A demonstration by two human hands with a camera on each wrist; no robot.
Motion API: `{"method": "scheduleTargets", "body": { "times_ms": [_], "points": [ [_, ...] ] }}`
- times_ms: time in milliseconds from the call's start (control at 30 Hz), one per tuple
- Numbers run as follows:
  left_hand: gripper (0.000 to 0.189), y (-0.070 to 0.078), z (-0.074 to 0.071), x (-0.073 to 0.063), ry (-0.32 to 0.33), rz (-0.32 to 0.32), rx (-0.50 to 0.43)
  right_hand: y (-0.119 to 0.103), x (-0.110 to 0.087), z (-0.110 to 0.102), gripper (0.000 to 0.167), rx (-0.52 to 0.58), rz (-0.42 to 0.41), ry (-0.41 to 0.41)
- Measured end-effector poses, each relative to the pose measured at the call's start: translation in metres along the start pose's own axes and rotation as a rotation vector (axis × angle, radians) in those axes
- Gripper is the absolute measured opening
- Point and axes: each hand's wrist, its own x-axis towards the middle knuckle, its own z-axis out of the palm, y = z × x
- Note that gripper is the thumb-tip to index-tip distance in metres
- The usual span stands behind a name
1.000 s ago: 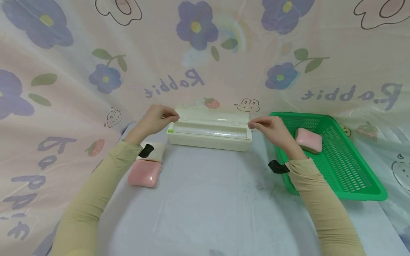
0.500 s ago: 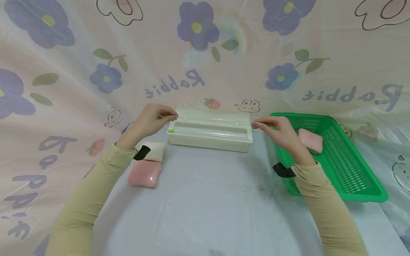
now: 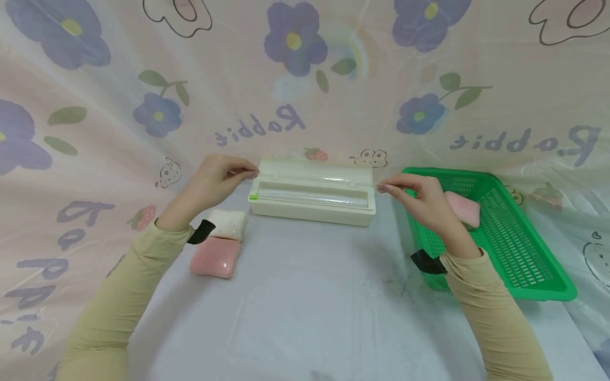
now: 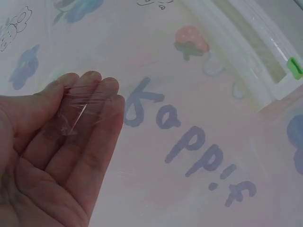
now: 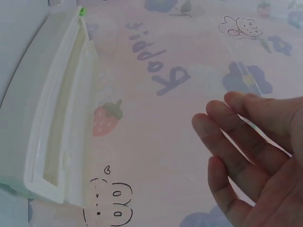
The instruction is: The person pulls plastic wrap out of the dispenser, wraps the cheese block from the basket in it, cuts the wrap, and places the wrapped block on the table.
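Note:
Clear cling film (image 4: 78, 111) is pinched between the thumb and fingers of my left hand (image 3: 209, 180), where it gathers in thin creases. My right hand (image 3: 424, 203) pinches too, and a faint film edge (image 5: 248, 78) runs up from its fingertips in the right wrist view. Between and below the hands stands a cream cling film dispenser (image 3: 310, 214), its lid (image 3: 314, 171) raised at the back. A clear roll shows in its slot, and a green slider (image 3: 254, 197) sits at the left end. The sheet's full extent is too transparent to make out.
Left of the dispenser lie a white speckled block (image 3: 232, 224) and a glossy pink block (image 3: 216, 257), both soap-like. A green plastic basket (image 3: 538, 248) on the right holds another pink block (image 3: 463, 208). A patterned curtain (image 3: 333, 116) rises close behind the dispenser.
Both hands have drifted slightly apart, the left one leftward and the right one rightward, each still pinching. The dispenser and blocks stay where they were.

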Motion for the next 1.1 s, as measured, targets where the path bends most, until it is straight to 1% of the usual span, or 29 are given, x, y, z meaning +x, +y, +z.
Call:
{"method": "scheduleTargets", "body": {
  "times_ms": [67, 133, 367, 433, 633, 767, 967, 1100],
  "points": [
    [0.012, 0.002, -0.002, -0.001, 0.010, 0.007, -0.001, -0.003, -0.001, 0.000, 0.015, 0.008, -0.027, 0.006],
    [0.012, 0.002, -0.003, -0.002, 0.016, 0.012, -0.001, -0.001, -0.002, 0.000, 0.015, 0.008, -0.054, 0.014],
    [0.012, 0.009, -0.010, -0.008, 0.024, 0.028, 0.000, 0.020, -0.007, 0.003, 0.021, 0.015, -0.142, 0.036],
    [0.012, 0.010, -0.011, -0.010, 0.021, 0.038, 0.002, 0.019, -0.010, 0.003, 0.023, 0.018, -0.154, 0.039],
    [0.013, 0.013, -0.012, -0.017, 0.022, 0.082, -0.007, 0.011, -0.020, 0.003, 0.026, -0.015, -0.166, 0.039],
    [0.014, 0.016, -0.013, -0.023, 0.022, 0.091, -0.015, 0.011, -0.027, 0.004, 0.030, -0.019, -0.209, 0.038],
    [0.016, 0.020, -0.015, -0.036, 0.008, 0.091, 0.013, 0.008, -0.037, 0.007, 0.034, 0.007, -0.285, 0.033],
    [0.019, 0.022, -0.015, -0.049, -0.028, 0.101, 0.016, 0.004, -0.046, 0.010, 0.037, 0.031, -0.289, -0.003]
  ]
}}
